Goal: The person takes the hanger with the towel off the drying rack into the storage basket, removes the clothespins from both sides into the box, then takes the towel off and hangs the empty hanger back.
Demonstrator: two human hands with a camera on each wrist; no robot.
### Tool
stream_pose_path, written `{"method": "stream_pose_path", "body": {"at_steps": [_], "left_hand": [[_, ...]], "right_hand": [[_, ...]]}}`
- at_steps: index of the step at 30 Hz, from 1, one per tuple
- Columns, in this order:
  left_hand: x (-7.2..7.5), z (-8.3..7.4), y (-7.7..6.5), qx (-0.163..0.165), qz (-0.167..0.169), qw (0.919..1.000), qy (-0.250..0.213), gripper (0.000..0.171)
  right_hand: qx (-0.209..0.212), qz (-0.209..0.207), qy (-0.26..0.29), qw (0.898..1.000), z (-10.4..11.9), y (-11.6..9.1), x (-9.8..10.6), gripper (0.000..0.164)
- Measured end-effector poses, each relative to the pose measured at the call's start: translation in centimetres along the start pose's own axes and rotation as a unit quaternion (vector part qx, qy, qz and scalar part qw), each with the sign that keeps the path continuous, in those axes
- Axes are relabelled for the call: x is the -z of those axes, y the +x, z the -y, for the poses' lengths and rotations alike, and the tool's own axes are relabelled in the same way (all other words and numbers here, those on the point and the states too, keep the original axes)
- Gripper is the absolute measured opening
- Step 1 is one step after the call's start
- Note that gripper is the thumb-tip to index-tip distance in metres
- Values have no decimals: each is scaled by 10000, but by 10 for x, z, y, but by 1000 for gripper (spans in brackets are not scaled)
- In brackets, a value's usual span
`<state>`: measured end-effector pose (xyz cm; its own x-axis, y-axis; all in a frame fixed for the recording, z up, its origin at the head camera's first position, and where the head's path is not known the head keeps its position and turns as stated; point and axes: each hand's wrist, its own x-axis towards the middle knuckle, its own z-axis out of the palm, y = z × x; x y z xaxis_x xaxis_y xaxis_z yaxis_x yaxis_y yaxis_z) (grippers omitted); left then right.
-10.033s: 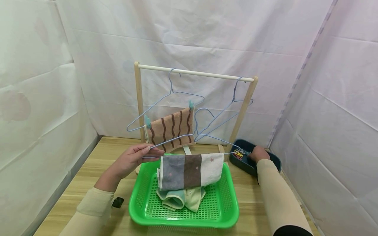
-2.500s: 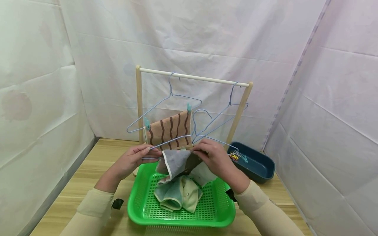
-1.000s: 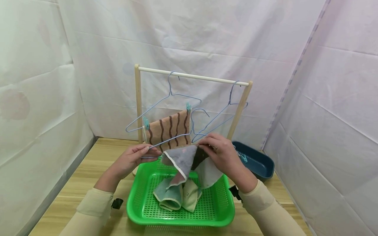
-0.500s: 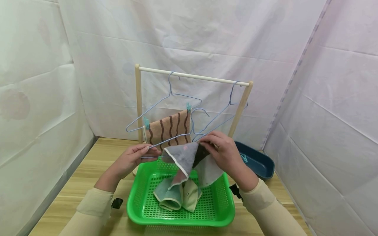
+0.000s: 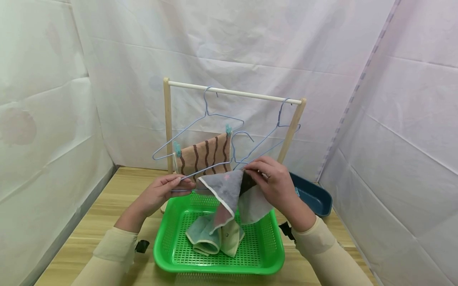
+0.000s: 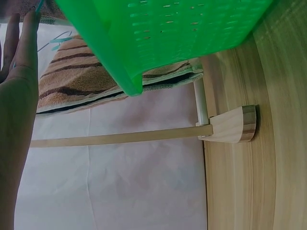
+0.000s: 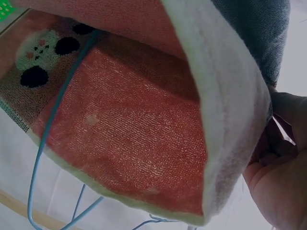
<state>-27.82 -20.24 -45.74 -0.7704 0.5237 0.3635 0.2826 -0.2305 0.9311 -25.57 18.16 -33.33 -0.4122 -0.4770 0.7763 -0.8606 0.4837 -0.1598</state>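
Head view: above the far side of the green basket (image 5: 218, 271), the left hand (image 5: 161, 194) has its grip clamped on one end of a hanger (image 5: 205, 171); over the basket too, the right hand (image 5: 277, 184) pinches a grey-and-brown towel (image 5: 223, 186).

Left wrist view: the left fingers show beside the basket; their hold is mostly cropped.

Right wrist view: the wire seems to run between towel layers; holding it level and evening both halves over the basket would likely help.

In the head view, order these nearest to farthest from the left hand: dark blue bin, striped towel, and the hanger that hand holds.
1. Held hanger, touching the left hand.
2. Striped towel, hanging behind, to its right.
3. Dark blue bin, far over to the right.
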Motion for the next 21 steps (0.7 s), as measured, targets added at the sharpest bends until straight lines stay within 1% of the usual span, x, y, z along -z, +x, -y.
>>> {"method": "stream_pose_path", "body": {"at_steps": [9, 18, 21], "left_hand": [[0, 1, 1, 0, 10, 10000, -27, 41], [-1, 0, 0, 73, -36, 9999, 122, 41], [-1, 1, 0, 82, -44, 9999, 119, 41]], "right_hand": [[28, -133, 39, 9999, -1, 3, 4, 23], [40, -210, 73, 9997, 0, 5, 8, 23], [64, -216, 137, 9997, -1, 5, 10, 19]]}}
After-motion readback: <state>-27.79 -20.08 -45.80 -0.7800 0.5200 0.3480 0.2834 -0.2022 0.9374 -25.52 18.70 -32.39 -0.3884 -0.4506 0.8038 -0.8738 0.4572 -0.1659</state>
